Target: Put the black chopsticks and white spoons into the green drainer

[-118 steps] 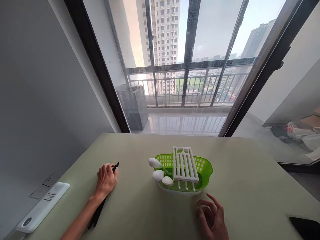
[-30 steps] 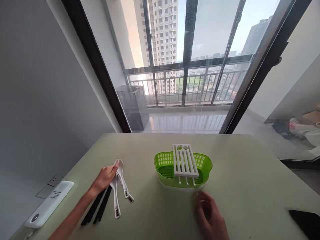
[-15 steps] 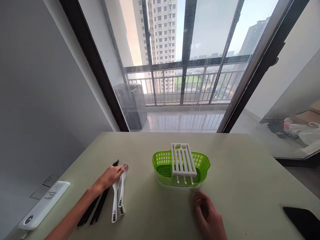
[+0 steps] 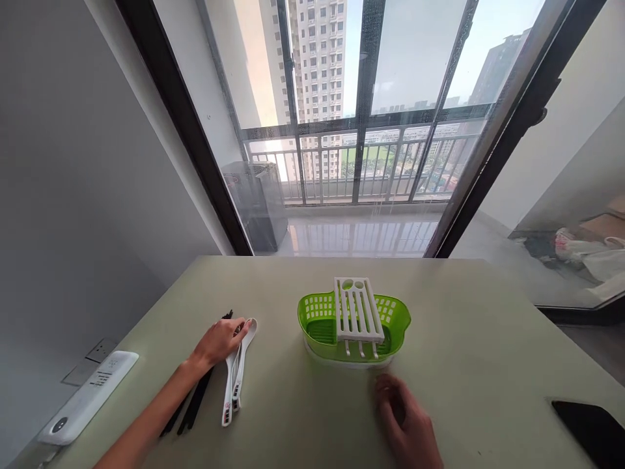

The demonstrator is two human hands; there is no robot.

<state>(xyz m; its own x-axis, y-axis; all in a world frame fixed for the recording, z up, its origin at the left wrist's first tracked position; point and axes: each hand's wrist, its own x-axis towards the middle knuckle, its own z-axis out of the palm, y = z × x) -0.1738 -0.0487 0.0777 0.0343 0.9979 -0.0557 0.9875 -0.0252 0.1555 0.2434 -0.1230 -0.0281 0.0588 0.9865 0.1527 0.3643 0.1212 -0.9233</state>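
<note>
Since a second ago, fanned white spoons (image 4: 239,371) drawn together, bowl ends at the left hand (image 4: 221,343), handles running nearward, just right of black chopsticks (image 4: 196,404). Left fingers folded over bowls, pinch or rest unclear; right hand (image 4: 409,420) farther off, half-curled, nothing visible inside, near green basket (image 4: 400,322).

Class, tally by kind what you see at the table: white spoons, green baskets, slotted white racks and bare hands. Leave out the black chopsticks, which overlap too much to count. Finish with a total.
White spoons: 3
Green basket: 1
Slotted white rack: 1
Left hand and right hand: 2
Total: 7
</note>
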